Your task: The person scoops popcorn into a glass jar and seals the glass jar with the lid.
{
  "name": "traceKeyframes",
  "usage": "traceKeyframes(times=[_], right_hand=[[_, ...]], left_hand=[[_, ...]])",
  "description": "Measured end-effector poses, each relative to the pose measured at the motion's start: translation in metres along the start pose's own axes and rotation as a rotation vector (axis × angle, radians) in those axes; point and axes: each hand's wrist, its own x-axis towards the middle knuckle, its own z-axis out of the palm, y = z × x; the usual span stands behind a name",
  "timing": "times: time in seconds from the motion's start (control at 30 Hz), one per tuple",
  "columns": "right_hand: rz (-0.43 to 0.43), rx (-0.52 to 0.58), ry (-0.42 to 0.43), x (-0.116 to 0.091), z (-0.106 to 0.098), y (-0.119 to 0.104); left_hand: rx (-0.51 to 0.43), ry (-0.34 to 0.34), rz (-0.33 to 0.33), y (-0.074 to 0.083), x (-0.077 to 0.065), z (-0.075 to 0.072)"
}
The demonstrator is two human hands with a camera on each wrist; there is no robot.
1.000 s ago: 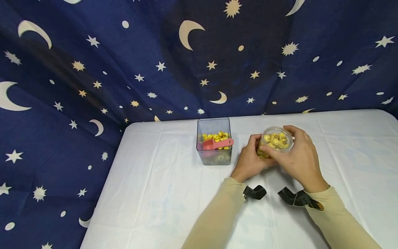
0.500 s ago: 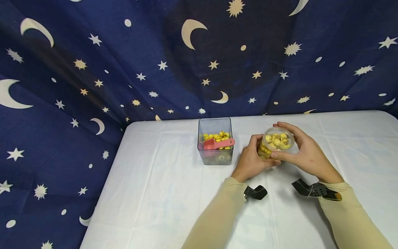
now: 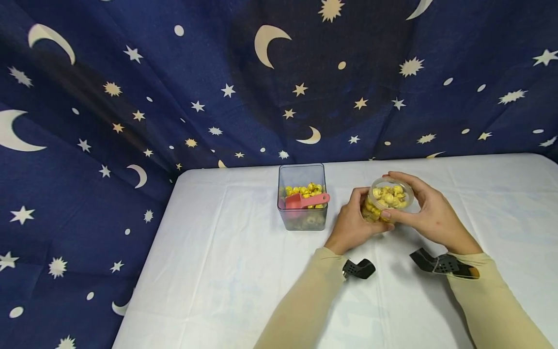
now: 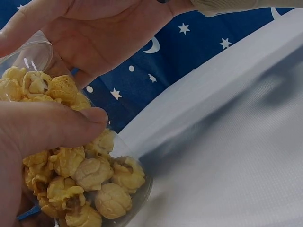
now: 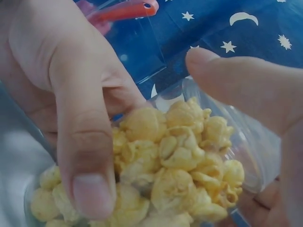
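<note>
A clear round jar point(image 3: 370, 213) of yellow popcorn point(image 5: 177, 184) leans slightly at the right half of the table. My left hand point(image 3: 350, 227) grips its body, the thumb lying across the side in both wrist views. Around the transparent lid point(image 3: 400, 205) curls my right hand point(image 3: 431, 213), thumb at the near rim and fingers at the far rim. In the right wrist view the right thumb point(image 5: 251, 87) lies close to the lid's edge; how firmly it presses cannot be told. Part of the jar is hidden behind the hands.
Left of the jar stands a clear grey-tinted square box point(image 3: 305, 222) holding more popcorn. A pink scoop point(image 3: 307, 200) rests in it, its handle over the right rim. A white cloth point(image 3: 235, 271) covers the table; a dark blue star-patterned curtain point(image 3: 218, 58) hangs behind.
My right hand has turned around the lid, its wrist swinging right and its fingers shifting to the far rim. The left hand and jar have stayed nearly in place.
</note>
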Motion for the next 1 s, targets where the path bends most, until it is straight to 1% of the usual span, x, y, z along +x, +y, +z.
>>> traceKeyframes(times=[0.2, 0.47, 0.63, 0.8, 1.0], right_hand=[[0.036, -0.059, 0.047, 0.000, 0.002, -0.006], [0.043, -0.187, 0.119, -0.003, 0.005, -0.017], [0.048, -0.276, 0.189, -0.005, 0.011, -0.024], [0.063, -0.310, 0.268, -0.006, 0.018, -0.029], [0.070, -0.328, 0.344, -0.009, 0.027, -0.032]], left_hand=[[0.000, -0.002, 0.000, -0.001, 0.001, 0.000], [0.006, 0.000, -0.004, -0.001, 0.001, 0.001], [0.002, 0.003, 0.000, -0.001, 0.001, 0.001], [0.004, 0.008, 0.004, 0.000, 0.000, 0.001], [0.025, 0.014, 0.002, 0.000, -0.001, 0.002]])
